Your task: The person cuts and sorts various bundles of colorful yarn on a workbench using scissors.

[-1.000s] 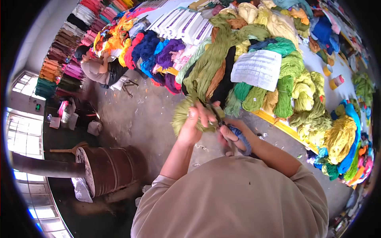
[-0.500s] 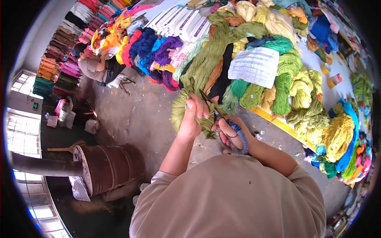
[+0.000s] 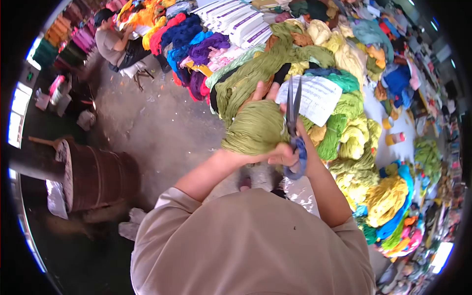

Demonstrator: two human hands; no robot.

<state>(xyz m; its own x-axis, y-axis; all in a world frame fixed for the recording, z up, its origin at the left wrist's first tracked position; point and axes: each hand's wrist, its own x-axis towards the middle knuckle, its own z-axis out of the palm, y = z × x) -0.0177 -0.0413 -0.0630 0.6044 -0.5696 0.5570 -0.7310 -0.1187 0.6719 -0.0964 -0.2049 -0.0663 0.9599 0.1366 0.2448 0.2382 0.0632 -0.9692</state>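
An olive-green skein of yarn [image 3: 256,129] is bunched in front of me, its strands joining the long olive yarn [image 3: 275,54] that drapes over the table edge. My left hand [image 3: 259,93] is around the bunch from beneath; its fingertips show past the far side, the palm hidden. In my right hand [image 3: 286,155] is a pair of scissors [image 3: 293,103] with blue-wrapped handles. The dark blades point away from me, slightly apart, beside the skein and in front of a printed sheet [image 3: 317,101]. Some right fingers are behind the handles.
Yarn in many colours covers the table, with green skeins [image 3: 333,135] hanging over its edge on the right. Stacked white printed papers [image 3: 236,22] lie at the back. A seated person [image 3: 114,42] works at the far left. A rusty barrel [image 3: 101,174] stands on the left floor.
The scissors have come away from the yarn, and their blades now point up and away. The bunch has turned, with my left hand shifting beneath it. My view has moved too.
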